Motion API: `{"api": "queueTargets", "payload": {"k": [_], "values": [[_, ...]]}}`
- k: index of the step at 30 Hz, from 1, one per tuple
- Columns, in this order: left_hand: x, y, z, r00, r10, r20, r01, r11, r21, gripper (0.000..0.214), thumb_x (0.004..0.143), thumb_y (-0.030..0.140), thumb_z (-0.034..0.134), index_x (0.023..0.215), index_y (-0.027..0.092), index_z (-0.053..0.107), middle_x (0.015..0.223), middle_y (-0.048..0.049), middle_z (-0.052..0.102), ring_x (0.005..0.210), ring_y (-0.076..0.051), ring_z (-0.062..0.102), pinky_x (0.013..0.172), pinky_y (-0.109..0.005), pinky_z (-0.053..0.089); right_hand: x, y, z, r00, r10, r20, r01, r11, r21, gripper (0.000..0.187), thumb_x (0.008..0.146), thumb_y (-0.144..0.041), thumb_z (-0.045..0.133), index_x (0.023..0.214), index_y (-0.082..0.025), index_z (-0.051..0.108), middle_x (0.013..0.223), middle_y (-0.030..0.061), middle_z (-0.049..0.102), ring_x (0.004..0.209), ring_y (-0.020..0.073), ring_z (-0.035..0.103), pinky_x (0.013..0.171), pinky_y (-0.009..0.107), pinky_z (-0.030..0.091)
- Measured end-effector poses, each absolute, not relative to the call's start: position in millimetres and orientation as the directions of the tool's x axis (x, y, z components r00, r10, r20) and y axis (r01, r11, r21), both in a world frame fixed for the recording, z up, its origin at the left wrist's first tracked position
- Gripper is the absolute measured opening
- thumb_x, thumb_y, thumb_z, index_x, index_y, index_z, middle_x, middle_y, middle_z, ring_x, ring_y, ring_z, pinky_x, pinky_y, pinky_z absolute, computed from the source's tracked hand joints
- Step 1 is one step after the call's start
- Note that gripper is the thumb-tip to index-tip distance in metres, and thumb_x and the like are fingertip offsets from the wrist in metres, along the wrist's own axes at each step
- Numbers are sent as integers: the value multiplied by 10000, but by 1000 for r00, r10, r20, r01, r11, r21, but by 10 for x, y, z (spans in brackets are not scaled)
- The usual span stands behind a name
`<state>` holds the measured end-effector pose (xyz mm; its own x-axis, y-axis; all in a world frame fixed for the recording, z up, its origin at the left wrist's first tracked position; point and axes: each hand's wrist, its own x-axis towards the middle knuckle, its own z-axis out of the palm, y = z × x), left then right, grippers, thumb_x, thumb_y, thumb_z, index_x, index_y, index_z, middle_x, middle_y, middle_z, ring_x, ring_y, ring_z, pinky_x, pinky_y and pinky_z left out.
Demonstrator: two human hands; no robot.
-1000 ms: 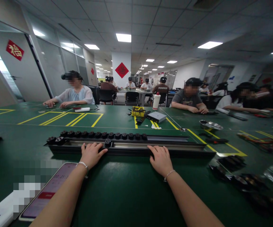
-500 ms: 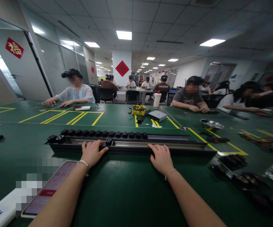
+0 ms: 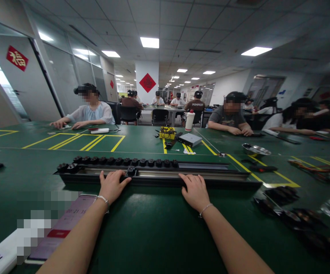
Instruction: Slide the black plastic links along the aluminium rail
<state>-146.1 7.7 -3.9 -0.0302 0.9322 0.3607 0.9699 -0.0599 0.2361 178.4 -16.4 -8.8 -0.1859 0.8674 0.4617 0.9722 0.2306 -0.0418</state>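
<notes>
A long black rail [image 3: 210, 179] lies across the green table [image 3: 159, 228] in front of me, with a row of several black socket modules [image 3: 125, 162] seated along its left half. My left hand [image 3: 111, 186] rests on the rail's near edge, fingers stretched out flat, close to one loose black module [image 3: 130, 171]. Further right, my right hand [image 3: 194, 191] lies on the same edge with its fingers extended over the rail. Neither hand holds anything.
A phone [image 3: 64, 224] lies by my left forearm. Loose black modules [image 3: 282, 196] sit at the right, with a metal bowl [image 3: 255, 150] beyond. A yellow part [image 3: 167, 133], grey box [image 3: 189, 139] and white bottle [image 3: 189, 121] stand mid-table. Several people work at the far side.
The view has tilted slightly, so the rail and hands sit a little lower. Both hands stay resting on the rail.
</notes>
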Motion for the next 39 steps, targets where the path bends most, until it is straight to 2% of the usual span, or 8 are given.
{"api": "queueTargets", "payload": {"k": [19, 27, 39], "values": [[-1436, 67, -7, -27, 935, 352, 970, -61, 236, 316, 770, 521, 420, 887, 276, 582, 1026, -29, 647, 1046, -241, 508, 1017, -570, 80, 1785, -168, -87, -189, 864, 467, 970, 239, -49, 437, 766, -236, 454, 1199, -284, 490, 1035, 29, 575, 980, 175, 466, 998, 376, 170], [-1439, 73, -5, 6, 929, 369, 976, -87, 202, 324, 775, 523, 406, 884, 282, 592, 994, -4, 657, 997, -216, 531, 1025, -479, 140, 1786, -173, -82, -184, 864, 468, 967, 246, -73, 443, 764, -232, 450, 1202, -284, 487, 1034, 27, 571, 986, 178, 462, 1002, 378, 165], [-1465, 98, -49, 29, 919, 394, 977, -110, 184, 312, 786, 521, 401, 887, 290, 585, 996, 14, 657, 975, -209, 531, 998, -467, 165, 1785, -166, -96, -186, 858, 479, 969, 242, -58, 442, 761, -233, 465, 1199, -284, 489, 1029, 21, 573, 982, 172, 458, 996, 373, 165]]}}
